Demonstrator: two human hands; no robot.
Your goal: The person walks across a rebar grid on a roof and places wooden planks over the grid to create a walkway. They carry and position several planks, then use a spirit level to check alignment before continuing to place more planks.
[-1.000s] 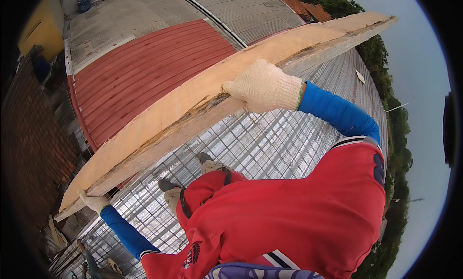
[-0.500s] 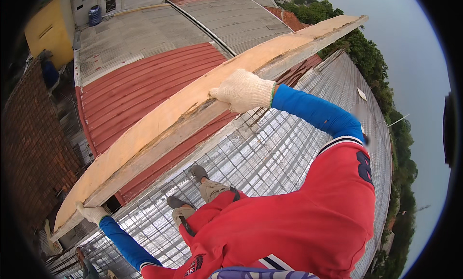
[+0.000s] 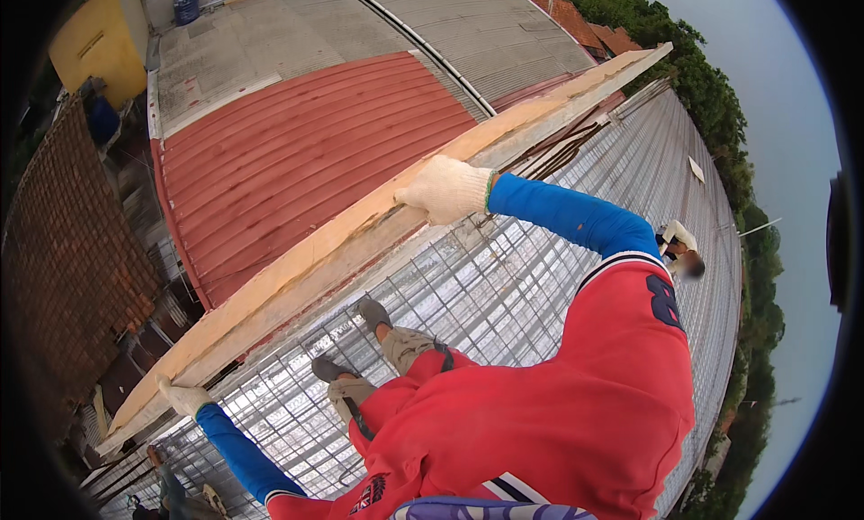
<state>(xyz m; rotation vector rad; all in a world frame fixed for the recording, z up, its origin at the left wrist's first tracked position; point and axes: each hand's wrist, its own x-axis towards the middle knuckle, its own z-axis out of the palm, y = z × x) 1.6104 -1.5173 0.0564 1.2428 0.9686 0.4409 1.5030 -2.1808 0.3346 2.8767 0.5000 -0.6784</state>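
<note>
I hold a long, pale wooden plank that runs from the lower left to the upper right, above the edge of a steel mesh deck. My right hand, in a white knit glove with a blue sleeve, grips the plank near its middle. My left hand, gloved the same way, grips it near the lower left end. My shoes stand on the mesh just behind the plank. A red shirt fills the lower middle of the view.
Beyond the deck edge, far below, lie a red corrugated roof, grey roofs and a brick wall. Loose rebar lies by the plank's far end. Another person is on the mesh to the right.
The plank and both hands sit slightly lower and further left in view than a second ago. More of the red roof shows above the plank. Both grips are unchanged.
</note>
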